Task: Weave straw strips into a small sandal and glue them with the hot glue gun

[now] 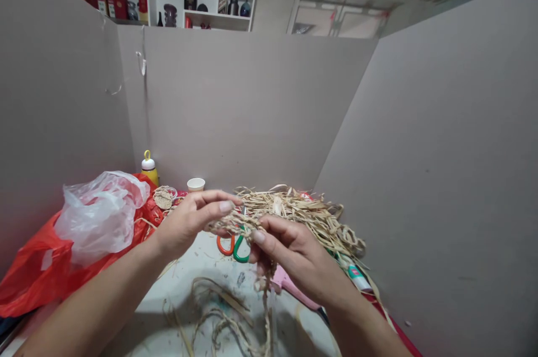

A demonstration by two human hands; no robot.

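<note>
My left hand and my right hand meet above the table, both pinching a braided straw cord. The cord's loose end hangs down between the hands to a tangle of braid on the table. Right behind my fingers lies a heap of dry straw strips. A pair of scissors with one orange and one green handle lies on the table under the hands.
Grey partition walls enclose the table on three sides. A red plastic bag with a clear bag sits at left. A yellow bottle, a paper cup, a small woven disc and a pink object are nearby.
</note>
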